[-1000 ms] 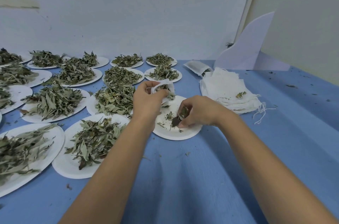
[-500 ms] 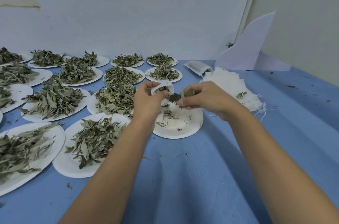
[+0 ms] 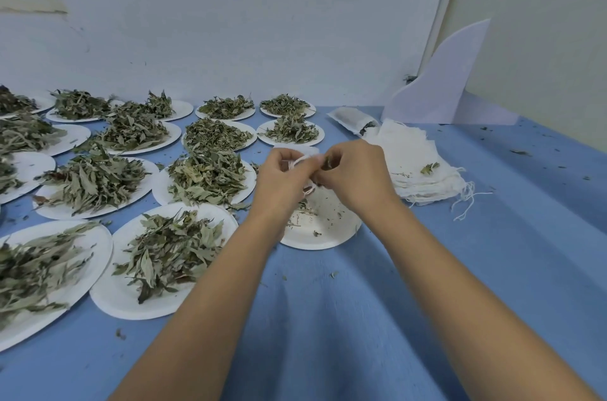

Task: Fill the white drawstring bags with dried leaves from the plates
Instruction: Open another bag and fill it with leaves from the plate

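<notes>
My left hand (image 3: 282, 182) holds a small white drawstring bag (image 3: 303, 161) up by its mouth, above a nearly bare white paper plate (image 3: 323, 230) that carries only leaf crumbs. My right hand (image 3: 356, 175) is pinched on a few dried leaves (image 3: 326, 161) right at the bag's opening, touching the left hand. Most of the bag is hidden behind both hands. Several white plates heaped with dried green leaves (image 3: 207, 175) cover the blue table to the left.
A stack of flat white drawstring bags (image 3: 417, 167) with loose strings lies at the right, a filled bag (image 3: 353, 118) behind it. A white curved board (image 3: 440, 85) leans on the wall at the back right. Leaf crumbs dot the blue cloth (image 3: 328, 318).
My right hand lifted a pinch of leaves off the near plate and brought it up to the bag's mouth. My left hand kept the bag raised, shifting slightly right.
</notes>
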A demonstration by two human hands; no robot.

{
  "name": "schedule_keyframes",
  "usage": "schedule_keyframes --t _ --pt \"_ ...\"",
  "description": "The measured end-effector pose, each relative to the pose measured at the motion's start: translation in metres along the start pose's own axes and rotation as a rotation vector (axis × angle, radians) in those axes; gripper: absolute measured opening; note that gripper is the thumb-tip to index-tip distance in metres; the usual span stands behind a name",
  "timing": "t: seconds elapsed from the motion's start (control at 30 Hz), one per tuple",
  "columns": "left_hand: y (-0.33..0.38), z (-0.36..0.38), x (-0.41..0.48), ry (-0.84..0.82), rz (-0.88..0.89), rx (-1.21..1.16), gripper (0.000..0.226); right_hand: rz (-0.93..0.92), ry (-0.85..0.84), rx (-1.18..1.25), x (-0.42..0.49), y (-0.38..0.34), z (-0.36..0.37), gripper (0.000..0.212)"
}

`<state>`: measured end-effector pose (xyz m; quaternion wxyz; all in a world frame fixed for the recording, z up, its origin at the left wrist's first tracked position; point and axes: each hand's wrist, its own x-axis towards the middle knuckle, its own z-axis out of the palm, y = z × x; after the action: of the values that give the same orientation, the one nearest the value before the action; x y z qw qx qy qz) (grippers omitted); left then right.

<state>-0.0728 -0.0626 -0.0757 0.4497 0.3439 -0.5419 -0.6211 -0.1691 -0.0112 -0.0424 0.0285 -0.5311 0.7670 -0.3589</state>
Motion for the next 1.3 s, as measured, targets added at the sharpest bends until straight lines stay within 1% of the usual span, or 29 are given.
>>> schedule_keyframes --t 0.03,0.1,0.17,0.23,0.27,0.33,0.43,0.5,0.57,0.6,0.63,0.67,0.7,0.73,0.77,0.83,0.87,0.93,1.0,1.17,1.3 --pt "-0.003 0.001 0.000 0.008 0.020 0.034 0.025 -0.034 0.012 -0.056 -0.001 -0.001 0.003 0.003" --pt "-0.007 0.001 0.000 0.023 0.031 0.038 0.029 -0.071 0.013 -0.112 -0.002 -0.001 0.007 0.007" --pt "-0.008 -0.002 0.001 0.020 0.019 0.002 0.028 -0.090 -0.009 -0.091 -0.002 -0.001 0.007 0.009" --pt "-0.007 -0.004 0.002 0.030 0.023 -0.023 0.027 -0.059 -0.052 -0.012 0.000 -0.002 0.003 0.012" --pt "-0.005 -0.005 0.003 0.047 0.026 -0.028 0.026 -0.024 -0.087 0.055 0.000 -0.002 0.000 0.015" --pt "-0.001 -0.008 0.004 0.075 0.017 -0.053 0.023 0.064 -0.168 0.265 0.001 -0.002 -0.005 0.022" --pt "0.004 -0.015 0.006 0.095 -0.011 -0.096 0.021 0.140 -0.248 0.575 0.002 -0.004 -0.011 0.024" --pt "0.006 -0.018 0.006 0.119 -0.019 -0.118 0.021 0.177 -0.271 0.759 0.002 -0.006 -0.012 0.022" --pt "0.009 -0.020 0.008 0.144 -0.010 -0.150 0.020 0.203 -0.220 0.890 0.002 -0.004 -0.010 0.016" --pt "0.011 -0.021 0.009 0.157 0.001 -0.169 0.021 0.200 -0.165 0.852 0.003 -0.002 -0.008 0.013" --pt "0.012 -0.022 0.009 0.169 0.010 -0.194 0.021 0.169 -0.116 0.720 0.004 0.003 -0.005 0.014" --pt "0.013 -0.023 0.010 0.178 0.011 -0.218 0.021 0.098 -0.100 0.508 0.005 0.008 -0.002 0.018" --pt "0.014 -0.024 0.011 0.181 0.005 -0.240 0.021 0.001 -0.134 0.287 0.004 0.010 0.002 0.027" --pt "0.014 -0.025 0.012 0.179 -0.003 -0.259 0.020 -0.106 -0.213 0.124 0.001 0.011 0.007 0.037" --pt "0.014 -0.026 0.012 0.175 -0.009 -0.273 0.020 -0.210 -0.306 0.032 0.000 0.012 0.013 0.044" --pt "0.014 -0.027 0.013 0.174 -0.013 -0.285 0.020 -0.342 -0.457 -0.056 -0.003 0.011 0.025 0.049" --pt "0.014 -0.027 0.014 0.180 -0.017 -0.291 0.021 -0.380 -0.500 -0.128 -0.003 0.011 0.030 0.048" --pt "0.014 -0.028 0.015 0.193 -0.025 -0.306 0.022 -0.430 -0.514 -0.276 -0.001 0.013 0.035 0.047" --pt "0.014 -0.028 0.016 0.197 -0.031 -0.319 0.023 -0.443 -0.469 -0.341 -0.001 0.016 0.035 0.045" --pt "0.014 -0.028 0.015 0.197 -0.028 -0.328 0.021 -0.443 -0.377 -0.367 -0.002 0.017 0.035 0.037" --pt "0.015 -0.029 0.015 0.211 -0.021 -0.330 0.023 -0.391 -0.226 -0.218 -0.003 0.013 0.034 0.031"
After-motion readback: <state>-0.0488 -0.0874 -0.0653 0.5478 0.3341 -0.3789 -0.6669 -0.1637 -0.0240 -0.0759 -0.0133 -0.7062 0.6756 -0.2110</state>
